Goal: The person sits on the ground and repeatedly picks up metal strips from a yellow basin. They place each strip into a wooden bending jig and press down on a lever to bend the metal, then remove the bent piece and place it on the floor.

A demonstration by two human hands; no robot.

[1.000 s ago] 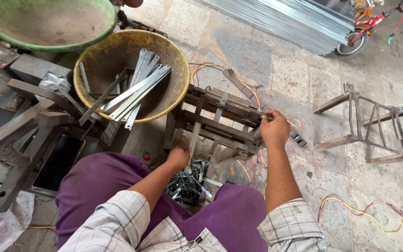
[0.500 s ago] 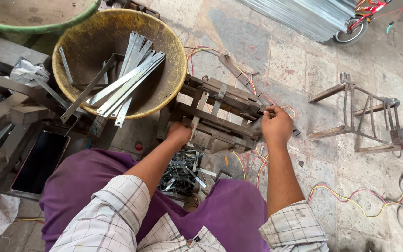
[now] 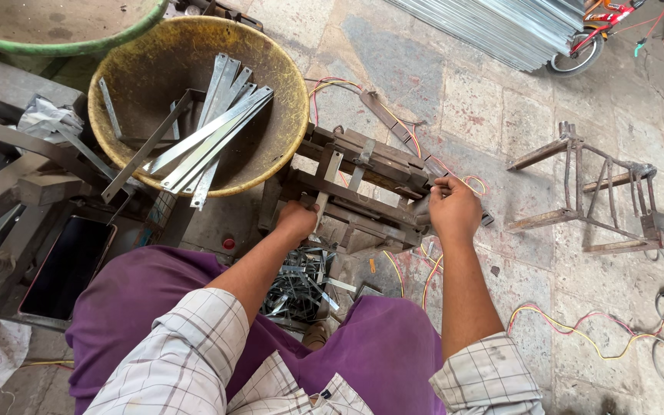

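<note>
A rusty metal jig [image 3: 370, 180] sits on the stone floor between my knees. My left hand [image 3: 297, 219] is closed on a thin metal strip [image 3: 327, 178] that runs up through the jig's near side. My right hand [image 3: 453, 207] grips the jig's lever at its right end. A pile of short cut metal pieces [image 3: 301, 280] lies on the floor under my left forearm. A yellow basin [image 3: 282, 65] up left of the jig holds several long flat metal strips [image 3: 209, 134].
A green basin [image 3: 63, 42] sits at the top left. A dark tablet-like panel [image 3: 67, 265] lies left of my thigh. A rusty metal frame [image 3: 601, 196] stands on the right, coloured wires [image 3: 616, 323] trail across the floor, and stacked metal sheets [image 3: 509, 23] lie at the top.
The view has shifted so the basins sit higher and further left. My left hand has moved up from the scrap pile to the jig. My right hand stays on the jig's right end.
</note>
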